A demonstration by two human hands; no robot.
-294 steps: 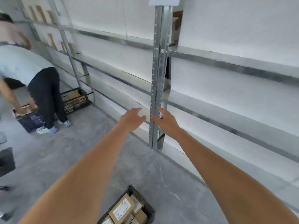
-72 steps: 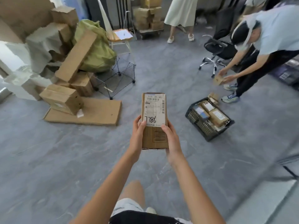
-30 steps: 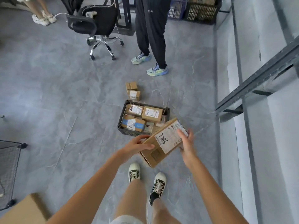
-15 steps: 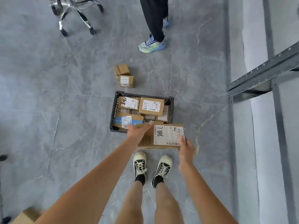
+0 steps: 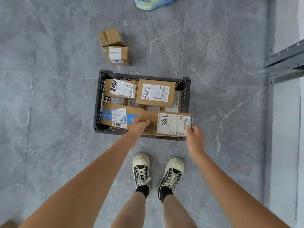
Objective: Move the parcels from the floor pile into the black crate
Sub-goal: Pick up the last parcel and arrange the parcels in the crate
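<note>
Parcel of brown cardboard, white-labelled [image 5: 166, 123], held at both ends by left grip [image 5: 139, 127] and right grip [image 5: 194, 134], should settle level into the black plastic crate [image 5: 186, 89].

**Count of things in view**

One black crate [image 5: 186, 99] is sitting on the floor. Two small boxes [image 5: 117, 55] are lying beyond it. Two hands [image 5: 139, 127] are holding one parcel [image 5: 166, 123], and at least three labelled parcels [image 5: 155, 92] are showing inside the crate.
</note>
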